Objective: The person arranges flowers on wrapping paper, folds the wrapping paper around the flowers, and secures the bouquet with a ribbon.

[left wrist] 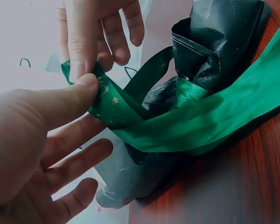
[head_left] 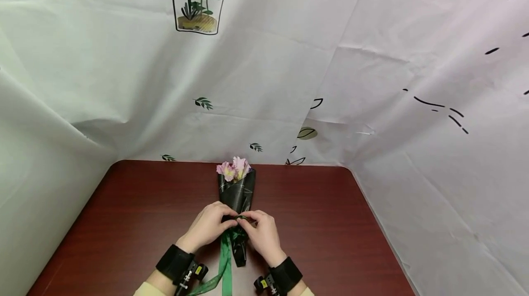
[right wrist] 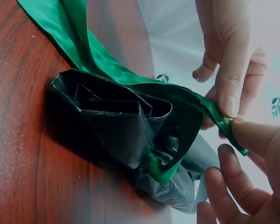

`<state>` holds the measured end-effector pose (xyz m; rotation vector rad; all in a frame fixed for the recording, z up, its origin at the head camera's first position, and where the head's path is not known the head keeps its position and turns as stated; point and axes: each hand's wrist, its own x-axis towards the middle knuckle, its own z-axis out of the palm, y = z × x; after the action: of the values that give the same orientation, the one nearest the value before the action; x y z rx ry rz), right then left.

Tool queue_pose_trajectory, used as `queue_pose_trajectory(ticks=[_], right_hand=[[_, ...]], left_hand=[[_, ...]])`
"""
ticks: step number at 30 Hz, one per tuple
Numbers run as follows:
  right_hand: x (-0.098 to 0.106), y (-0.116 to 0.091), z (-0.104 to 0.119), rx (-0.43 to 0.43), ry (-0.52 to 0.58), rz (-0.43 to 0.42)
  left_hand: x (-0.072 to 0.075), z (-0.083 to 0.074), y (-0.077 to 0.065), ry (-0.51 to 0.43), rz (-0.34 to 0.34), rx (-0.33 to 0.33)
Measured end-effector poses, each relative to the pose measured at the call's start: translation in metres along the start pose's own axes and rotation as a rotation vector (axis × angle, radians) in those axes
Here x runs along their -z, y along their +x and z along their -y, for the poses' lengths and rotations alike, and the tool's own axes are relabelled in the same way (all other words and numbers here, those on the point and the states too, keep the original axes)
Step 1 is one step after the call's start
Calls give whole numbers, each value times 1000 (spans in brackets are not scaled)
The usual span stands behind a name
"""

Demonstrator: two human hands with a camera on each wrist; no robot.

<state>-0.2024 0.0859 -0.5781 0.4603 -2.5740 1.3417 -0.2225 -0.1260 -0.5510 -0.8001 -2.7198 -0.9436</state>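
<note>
A small bouquet in black wrapping paper (head_left: 236,192) lies on the table, with pink and pale yellow flowers (head_left: 233,170) at its far end. Green satin ribbon (left wrist: 214,122) with printed gold patterns circles the gathered middle of the wrap. Between thumb and fingertips, my left hand (head_left: 210,223) pinches a raised loop of the ribbon. My right hand (head_left: 262,234) pinches the same stretch from the other side, fingertips meeting the left ones. Ribbon tails (head_left: 227,264) trail toward the table's near edge. The folded lower end of the wrap (right wrist: 114,119) points toward me.
The dark red wooden table (head_left: 314,213) spreads on both sides of the bouquet. White cloth (head_left: 256,80) with plant drawings hangs behind and beside it. Black straps with small cameras (head_left: 175,261) sit on both wrists.
</note>
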Motion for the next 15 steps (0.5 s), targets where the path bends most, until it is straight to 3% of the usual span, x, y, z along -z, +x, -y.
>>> queue_pose_trajectory(ticks=[6,11,15], right_hand=[[-2,0,1,-32,5,-7],[-3,-7,8,-118,14,-39],[-5,-18,16,-111,-79,-35]], left_hand=[[-3,1,1,10,-15,0],[-8,2,0,-7,-20,54],[-8,6,0,-56,-31,76]])
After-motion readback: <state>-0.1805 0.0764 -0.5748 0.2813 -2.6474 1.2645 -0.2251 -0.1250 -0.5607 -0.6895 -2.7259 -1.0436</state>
